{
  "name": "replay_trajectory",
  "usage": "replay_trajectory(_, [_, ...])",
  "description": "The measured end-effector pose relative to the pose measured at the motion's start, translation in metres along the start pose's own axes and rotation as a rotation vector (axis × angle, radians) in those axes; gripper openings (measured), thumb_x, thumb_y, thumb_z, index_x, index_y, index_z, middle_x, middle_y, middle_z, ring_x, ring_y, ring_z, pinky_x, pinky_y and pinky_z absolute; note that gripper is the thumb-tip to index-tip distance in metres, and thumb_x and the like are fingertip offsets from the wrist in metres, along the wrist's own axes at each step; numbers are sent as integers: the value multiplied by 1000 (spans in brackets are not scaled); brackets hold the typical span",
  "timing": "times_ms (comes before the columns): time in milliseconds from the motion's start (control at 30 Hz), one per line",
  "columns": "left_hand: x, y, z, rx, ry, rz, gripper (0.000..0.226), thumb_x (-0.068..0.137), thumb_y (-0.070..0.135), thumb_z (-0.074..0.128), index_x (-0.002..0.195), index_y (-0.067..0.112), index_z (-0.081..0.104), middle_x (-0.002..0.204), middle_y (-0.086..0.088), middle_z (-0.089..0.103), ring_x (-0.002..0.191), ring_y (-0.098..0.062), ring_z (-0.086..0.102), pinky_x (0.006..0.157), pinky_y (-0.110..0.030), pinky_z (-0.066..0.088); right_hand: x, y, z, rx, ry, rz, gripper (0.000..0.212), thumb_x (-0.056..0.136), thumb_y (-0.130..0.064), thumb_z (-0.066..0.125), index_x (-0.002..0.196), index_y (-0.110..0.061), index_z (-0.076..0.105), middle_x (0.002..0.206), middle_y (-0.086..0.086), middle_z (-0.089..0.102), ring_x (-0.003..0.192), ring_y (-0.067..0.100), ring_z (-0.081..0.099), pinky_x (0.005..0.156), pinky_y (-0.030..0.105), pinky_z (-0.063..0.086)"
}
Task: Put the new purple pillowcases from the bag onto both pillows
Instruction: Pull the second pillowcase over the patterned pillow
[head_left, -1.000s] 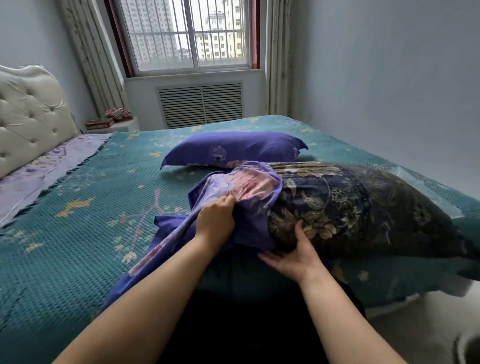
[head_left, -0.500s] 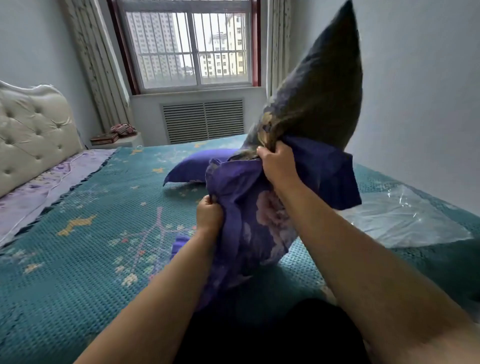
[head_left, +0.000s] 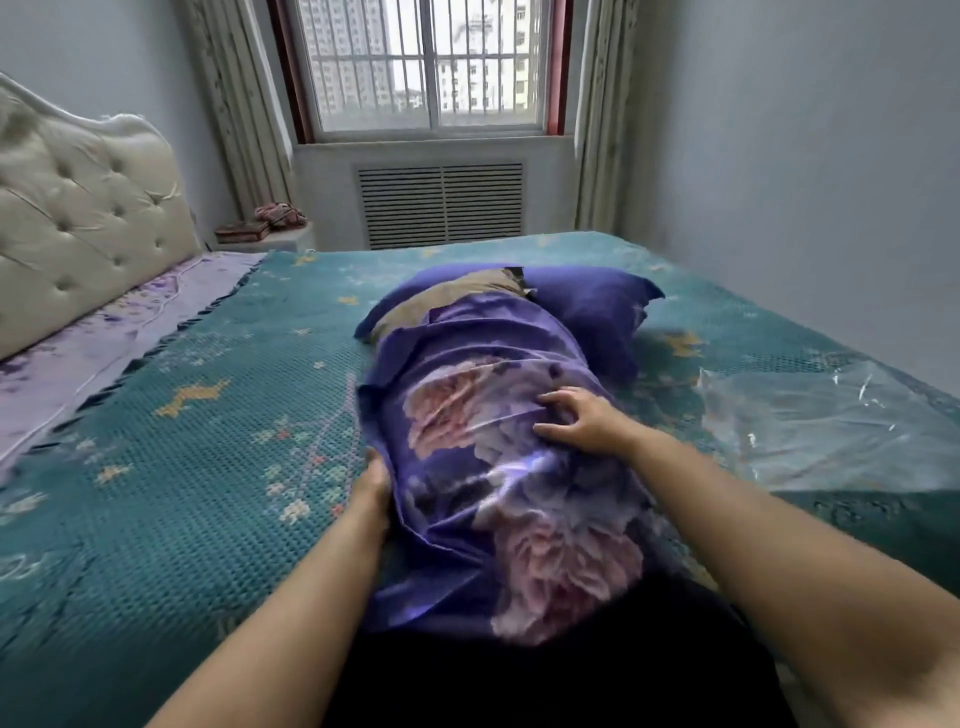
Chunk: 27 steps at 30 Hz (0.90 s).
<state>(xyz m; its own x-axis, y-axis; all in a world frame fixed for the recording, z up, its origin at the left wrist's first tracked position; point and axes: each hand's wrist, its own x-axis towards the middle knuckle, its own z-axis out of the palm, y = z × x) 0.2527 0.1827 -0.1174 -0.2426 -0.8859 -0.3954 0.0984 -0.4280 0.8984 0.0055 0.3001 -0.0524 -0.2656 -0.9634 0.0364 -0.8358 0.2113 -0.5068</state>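
Head view, and the pillow (head_left: 447, 299) is lying lengthwise on the teal bedspread (head_left: 171, 457), running away from the person, with the purple floral pillowcase (head_left: 498, 457) covering most of it. Only the far end of the pillow is poking out, a brownish patch showing past the case's open edge. The right hand (head_left: 584, 421) is resting on top of the case, fingers spread and slightly bent, pressing into the fabric and pinching nothing. The left hand (head_left: 375, 480) is lying against the case's left side; its fingers are tucked behind the fabric edge, so I cannot tell whether they are gripping it. Just behind, touching the far end, the second pillow (head_left: 592, 312) is sitting in its plain purple cover. To the right a clear plastic bag (head_left: 810, 431) is lying flat on the bedspread. A tufted cream headboard (head_left: 78, 218) is standing at the left, and a barred window (head_left: 426, 62) is showing at the back.
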Motion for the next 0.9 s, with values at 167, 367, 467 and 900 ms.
replay_trajectory(167, [26,-6,-8,516,79,132,56,68,63,62,82,9,63,96,-19,69,89,-30,67,85,-48,54,-10,39,16,500,370,278,64,80,-45,68,131,-11,51,131,11,54,117,24,54,105,38,40])
replay_trajectory(367, [15,14,-31,436,284,281,20,92,14,55,89,-4,64,78,-20,60,65,-26,59,54,-29,49,-18,68,40,672,289,692,127,58,-92,41,144,0,27,146,24,36,133,36,39,111,41,31])
replay_trajectory(467, [17,19,-46,610,367,315,23,91,15,56,92,-6,66,91,-31,65,87,-39,64,71,-39,47,-24,64,48,591,300,744,103,84,-72,34,146,6,12,152,27,19,140,37,24,112,37,22])
replay_trajectory(900, [-59,24,11,1343,65,766,60,76,54,68,112,12,44,116,-11,50,106,-33,53,82,-39,43,-58,27,-13,1248,415,103,65,80,-6,67,135,-23,36,101,4,62,75,5,65,65,20,55])
